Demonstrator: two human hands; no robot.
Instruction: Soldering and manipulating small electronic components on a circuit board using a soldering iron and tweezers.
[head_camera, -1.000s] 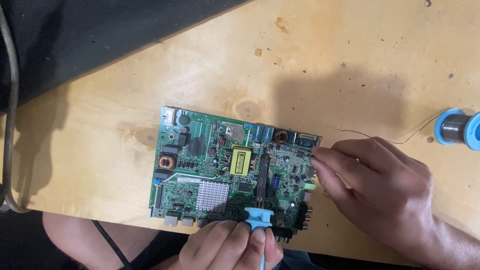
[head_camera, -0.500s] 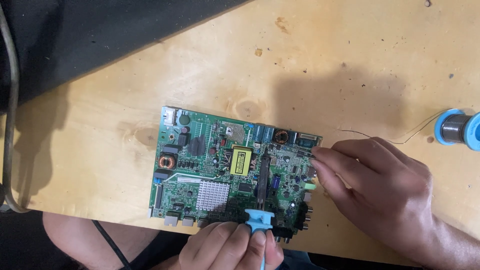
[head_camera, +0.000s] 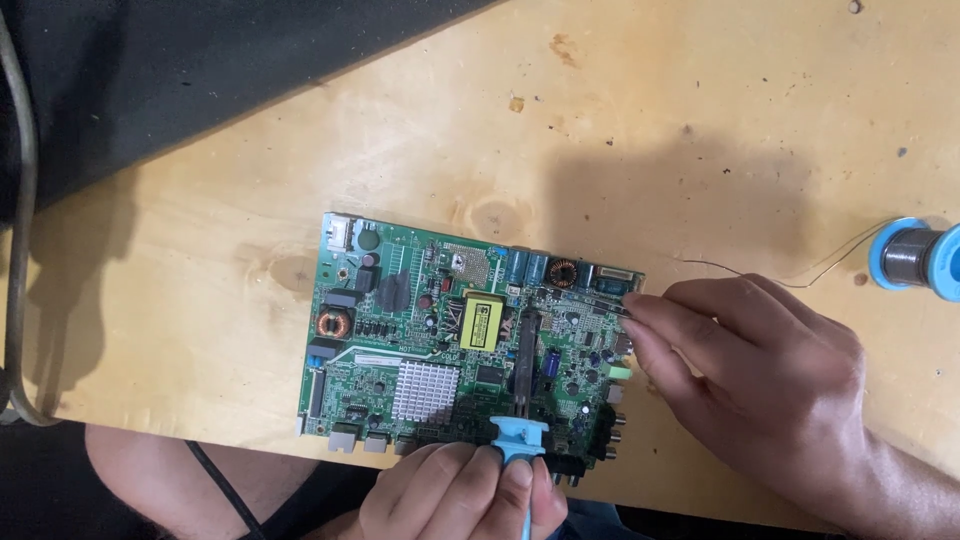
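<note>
A green circuit board (head_camera: 400, 330) lies flat on a wooden table (head_camera: 620, 130), near its front edge. My left hand (head_camera: 460, 495) grips a soldering iron with a blue collar (head_camera: 520, 437); its dark tip reaches up over the middle of the board. My right hand (head_camera: 760, 380) rests at the board's right edge, fingertips on the board, pinching what looks like a thin solder wire (head_camera: 780, 278). That wire runs right to a blue spool of solder (head_camera: 920, 258).
A dark mat (head_camera: 180, 70) covers the table's far left corner. A grey cable (head_camera: 20, 250) hangs past the left edge. My knee and a black cord (head_camera: 215, 480) show below the front edge.
</note>
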